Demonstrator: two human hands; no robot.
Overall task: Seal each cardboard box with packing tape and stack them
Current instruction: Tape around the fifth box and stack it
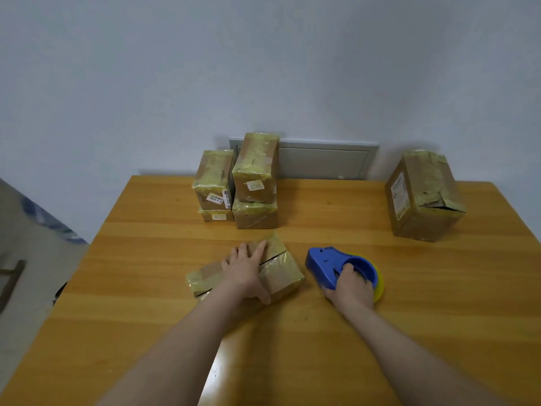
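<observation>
Box (281, 273) just left of dispenser (322, 262), top seam gaping. Left hand (244, 269) flat on box, fingers straight, pressing flaps. Right hand (349, 288) grips dispenser. Stacks (254, 183) beyond dispenser, leftward. Box probably light, stiff, tape-slick; grip side edges, not flaps.

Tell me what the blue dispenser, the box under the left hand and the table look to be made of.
The blue dispenser: moulded plastic, smooth with a slight sheen and even colour. The box under the left hand: matte brown cardboard, partly covered in glossy, wrinkled yellowish tape. The table: wood or wood-look laminate, grain lines show, semi-gloss; which one cannot be told.
</observation>
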